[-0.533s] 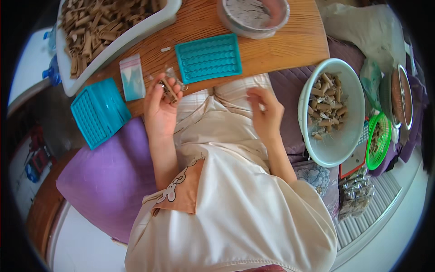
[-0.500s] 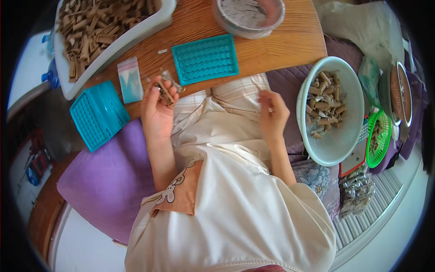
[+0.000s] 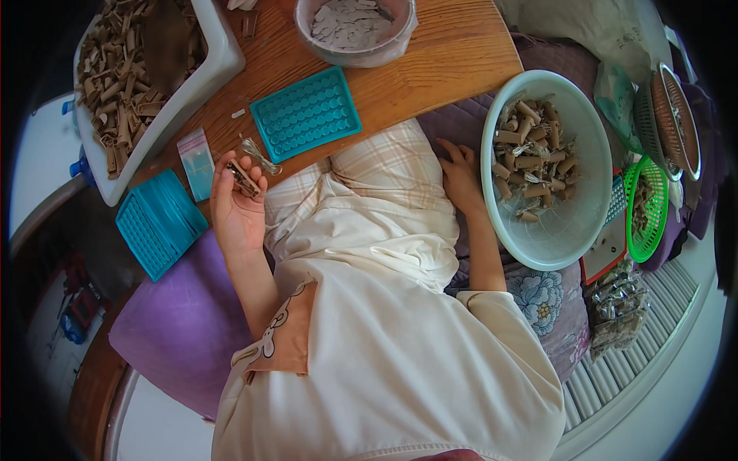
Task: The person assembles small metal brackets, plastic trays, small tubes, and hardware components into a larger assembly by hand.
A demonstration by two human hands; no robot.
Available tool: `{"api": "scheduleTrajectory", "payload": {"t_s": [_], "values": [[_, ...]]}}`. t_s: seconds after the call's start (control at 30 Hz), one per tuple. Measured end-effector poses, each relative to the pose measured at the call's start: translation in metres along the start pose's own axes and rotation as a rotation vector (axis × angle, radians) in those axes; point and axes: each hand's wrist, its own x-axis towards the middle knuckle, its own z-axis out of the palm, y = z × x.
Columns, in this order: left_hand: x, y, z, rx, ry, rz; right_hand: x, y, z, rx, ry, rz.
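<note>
In my left hand (image 3: pixel 240 211), a short brown tube-like piece (image 3: pixel 244 179) lies between thumb and fingers, with something dark and shiny along it. The hand is raised palm up by the table edge. My right hand (image 3: pixel 463 180) is low between my thigh and a pale green basin (image 3: pixel 547 257), its fingers stretched out with nothing visible in them. Many brown rolls (image 3: pixel 530 165) with clear plastic film ends lie in the basin. Close to my left hand on the table are a loop of clear thread or film (image 3: pixel 261 156) and a teal ridged tray (image 3: pixel 306 107).
A white bin (image 3: pixel 211 73) of brown pieces fills the table's left. Nearby are another teal tray (image 3: pixel 163 223), a small zip bag (image 3: pixel 196 163) and a tiny white piece (image 3: pixel 238 114). A bowl of whitish flakes (image 3: pixel 351 27) stands at the back. A green basket (image 3: pixel 646 211) sits far right.
My right hand has lowered from above my lap to beside the basin, its curled fingers now straightened. My left hand still holds the brown piece. The whole view has shifted somewhat.
</note>
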Motion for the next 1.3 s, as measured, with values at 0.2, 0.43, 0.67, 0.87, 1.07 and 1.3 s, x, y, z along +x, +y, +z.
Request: {"api": "scheduleTrajectory", "payload": {"t_s": [0.2, 0.43, 0.67, 0.87, 1.07, 1.3], "values": [[-0.006, 0.004, 0.003, 0.045, 0.012, 0.018, -0.022, 0.0, 0.001, 0.034, -0.008, 0.026], [-0.008, 0.003, 0.005, 0.083, 0.018, 0.021, -0.061, 0.012, 0.03, 0.015, 0.247, -0.01], [-0.005, -0.006, 0.015, 0.1, -0.023, -0.004, -0.063, 0.001, 0.018, 0.089, 0.399, 0.061], [-0.014, -0.016, 0.04, 0.177, -0.152, -0.056, -0.046, -0.071, -0.028, 0.631, 0.465, 0.311], [-0.028, -0.016, 0.056, 0.118, -0.282, -0.082, -0.006, -0.137, -0.071, 0.958, 0.332, 0.048], [-0.036, -0.006, 0.054, -0.008, -0.232, -0.044, 0.027, -0.184, -0.1, 1.404, 0.133, -0.094]]}}
